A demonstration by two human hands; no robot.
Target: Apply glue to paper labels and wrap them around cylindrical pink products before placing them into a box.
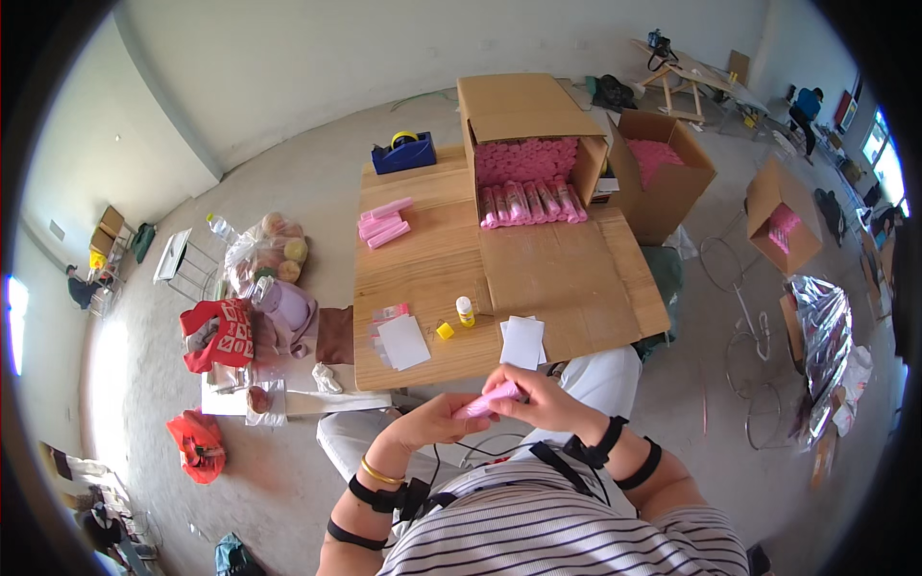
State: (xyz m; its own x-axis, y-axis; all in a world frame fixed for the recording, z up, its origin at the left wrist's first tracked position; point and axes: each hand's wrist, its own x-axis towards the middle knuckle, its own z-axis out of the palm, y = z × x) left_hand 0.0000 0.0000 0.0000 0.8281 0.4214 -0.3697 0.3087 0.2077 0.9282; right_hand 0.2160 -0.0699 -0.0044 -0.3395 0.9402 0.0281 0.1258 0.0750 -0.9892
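Above my lap, a pink tube-shaped packet (487, 401) is gripped at both ends. My left hand (428, 422) closes round its left end, and my right hand (540, 399) has its fingers wrapped on the right end. Just beyond my hands, on the table's near edge, lie small white paper sheets (521, 342). Farther left is another white sheet (404, 343) over clear and pink slips. Between them stands a white-and-yellow glue stick (465, 311), with its yellow cap (445, 330) off beside it. Several loose pink packets (385, 223) rest at the table's left.
A cardboard box (533, 106) on the wooden table (423, 274) lies with its front open, full of pink packets, with a row before it. Behind is a blue tape dispenser (403, 154). Another open carton (672, 197) stands right; bags and a purple bottle (280, 301) sit left.
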